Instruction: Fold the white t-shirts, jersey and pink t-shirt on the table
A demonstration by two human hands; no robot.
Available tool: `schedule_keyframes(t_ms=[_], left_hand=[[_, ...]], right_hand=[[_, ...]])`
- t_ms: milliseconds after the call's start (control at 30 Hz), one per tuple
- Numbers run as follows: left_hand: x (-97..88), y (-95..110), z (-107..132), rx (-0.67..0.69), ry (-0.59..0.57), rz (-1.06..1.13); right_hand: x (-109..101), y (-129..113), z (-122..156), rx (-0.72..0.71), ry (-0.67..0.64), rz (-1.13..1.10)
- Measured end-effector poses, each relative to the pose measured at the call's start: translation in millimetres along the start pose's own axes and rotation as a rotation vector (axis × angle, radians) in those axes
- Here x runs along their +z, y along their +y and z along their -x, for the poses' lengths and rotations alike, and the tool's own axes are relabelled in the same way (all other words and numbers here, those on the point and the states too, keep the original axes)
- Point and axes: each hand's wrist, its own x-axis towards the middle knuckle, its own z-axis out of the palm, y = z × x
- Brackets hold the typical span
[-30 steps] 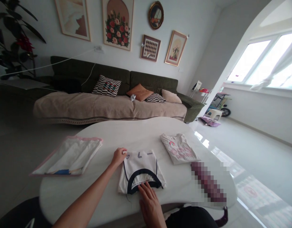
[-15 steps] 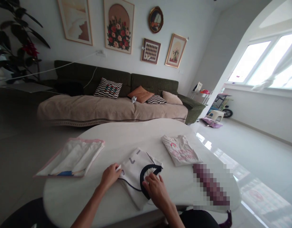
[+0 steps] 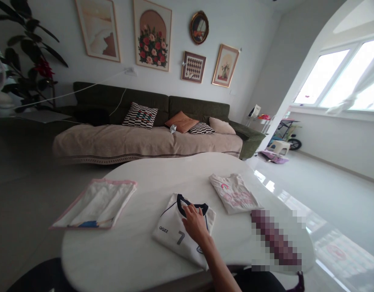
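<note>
Resting my R hand (image 3: pixel 195 222), loosely spread, on the shirt (image 3: pixel 172 232) at its collar (image 3: pixel 180 206), near corner (image 3: pixel 205 265) by the worktop (image 3: pixel 122 251)'s front edge, I reckon a quick drag could rumple it or slip that corner off, w/ open room L twd the pink-edged piece (image 3: pixel 97 202), less R by the tee (image 3: pixel 235 195).

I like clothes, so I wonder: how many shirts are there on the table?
2: the 7 shirt under the right hand and the pink-print shirt farther right. The pink-edged item at left may be or hide another.
</note>
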Motion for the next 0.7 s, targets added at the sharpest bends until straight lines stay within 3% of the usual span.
schedule_keyframes(t_ms=[100,167,300,367,533,700], left_hand=[[-30.1,26,1,-0.002,0.028,-0.151],[-53.5,43,-5,0.026,0.105,-0.283],[-91.9,54,-27,0.098,0.577,-1.028],[-103.1,44,-36,0.056,0.706,-1.288],[-109.4,19,-40,0.015,0.732,-1.446],[-105.5,8,-26,0.078,0.729,-1.397]], right_hand=[[10,6,31,0.032,0.022,-0.013],[24,10,51,0.045,0.016,-0.027],[48,12,73,0.227,0.099,0.011],[53,10,74,0.332,0.127,0.029],[47,13,68,0.422,0.099,0.019],[36,34,77,0.428,0.094,0.001]])
